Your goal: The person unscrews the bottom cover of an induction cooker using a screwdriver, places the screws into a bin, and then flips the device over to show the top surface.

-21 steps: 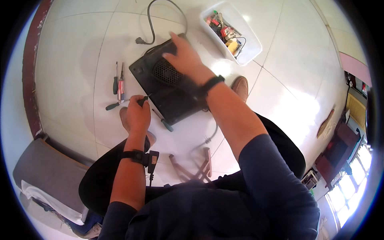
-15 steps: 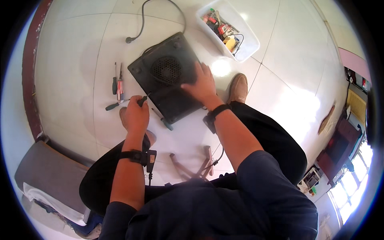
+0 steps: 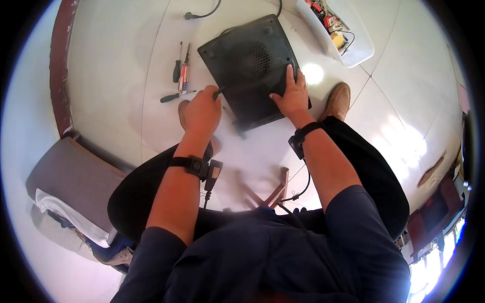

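A black box-shaped appliance [image 3: 237, 65] lies on the tiled floor between my feet, its face with a round vent grille and small feet turned up. It looks like an induction cooker upside down. My left hand [image 3: 203, 111] is closed around a dark-handled screwdriver [image 3: 217, 94], whose shaft reaches the appliance's left edge; the exact tip contact is too small to tell. Across the right edge rests my right hand [image 3: 294, 98], fingers apart, thumb on the upturned face. Another screwdriver [image 3: 240, 132], blurred, lies by the near corner.
Left of the appliance lie a green-handled screwdriver [image 3: 176, 70], one with a patterned handle [image 3: 183, 78] and another green-handled one [image 3: 169, 98]. A power plug [image 3: 189, 15] is beyond. A white plastic bin [image 3: 356, 53] of tools stands far right. A grey seat [image 3: 76, 177] is at left.
The view has shifted, so the scene sits farther right and higher. My right hand has slid a little nearer along the appliance's right edge. My left hand keeps the screwdriver at the left edge.
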Tool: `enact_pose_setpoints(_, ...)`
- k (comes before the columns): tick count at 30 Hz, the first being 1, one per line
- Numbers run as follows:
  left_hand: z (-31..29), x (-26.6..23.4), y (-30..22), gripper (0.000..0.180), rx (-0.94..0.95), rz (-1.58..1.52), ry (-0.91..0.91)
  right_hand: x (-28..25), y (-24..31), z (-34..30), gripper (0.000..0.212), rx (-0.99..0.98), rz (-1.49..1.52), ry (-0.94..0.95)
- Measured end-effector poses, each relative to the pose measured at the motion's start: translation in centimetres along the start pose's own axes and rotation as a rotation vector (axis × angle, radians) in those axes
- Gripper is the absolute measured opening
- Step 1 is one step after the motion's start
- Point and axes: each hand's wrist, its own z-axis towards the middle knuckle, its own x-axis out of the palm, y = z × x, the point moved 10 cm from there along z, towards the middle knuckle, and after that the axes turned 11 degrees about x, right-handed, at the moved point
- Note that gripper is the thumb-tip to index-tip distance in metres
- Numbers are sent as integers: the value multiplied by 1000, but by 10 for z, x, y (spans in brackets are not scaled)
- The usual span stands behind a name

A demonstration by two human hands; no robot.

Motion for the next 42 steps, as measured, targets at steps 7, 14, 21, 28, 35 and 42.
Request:
enact_pose_setpoints(7,4,0,-8,24,42,42,19,-2,-2,2,111,10,0,-10)
enact_pose_setpoints(14,5,-3,-2,24,30,39,-13,-2,-3,0,111,12,7,-23)
enact_pose_setpoints(21,7,4,-13,23,110,89,73,-3,-4,0,112,27,8,-12)
enact_pose_setpoints(28,15,10,-40,17,300,214,210,-1,-6,1,111,30,13,-12)
enact_pose_setpoints(35,15,11,-46,16,441,361,351,0,-7,2,111,42,22,-2)
enact_pose_setpoints(42,10,16,-35,17,416,407,393,-1,-6,2,110,62,4,5)
